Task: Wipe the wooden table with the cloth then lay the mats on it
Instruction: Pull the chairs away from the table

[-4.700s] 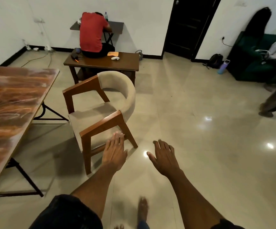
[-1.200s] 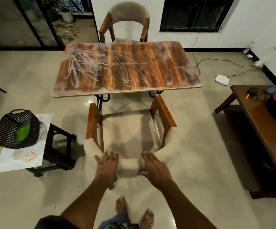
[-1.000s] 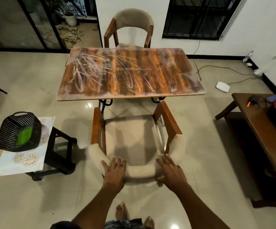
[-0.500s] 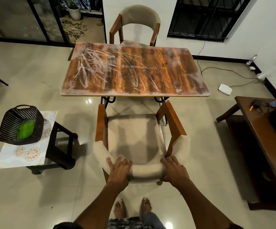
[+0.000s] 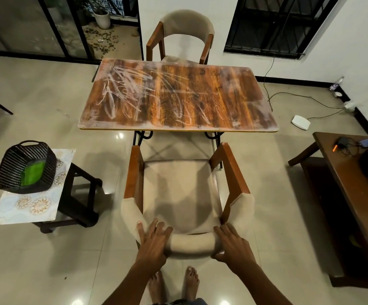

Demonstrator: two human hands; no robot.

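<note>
Wooden table (image 5: pixel 200 95) shows white smears; left hand (image 5: pixel 154 241) and right hand (image 5: pixel 233 245) grip chair (image 5: pixel 192 244).

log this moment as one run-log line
phase: pre-wipe | left hand + right hand: gripping chair backrest | table: smeared | cloth: in basket

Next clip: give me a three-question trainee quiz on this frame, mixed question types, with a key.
1. True or false: both hands grip the near chair's padded backrest.
2. The green cloth lies: A) on the wooden table B) in the black basket C) on the floor.
3. What shows the table is unwiped?

Key:
1. True: left hand, right hand.
2. B.
3. White smears across its top.
</note>
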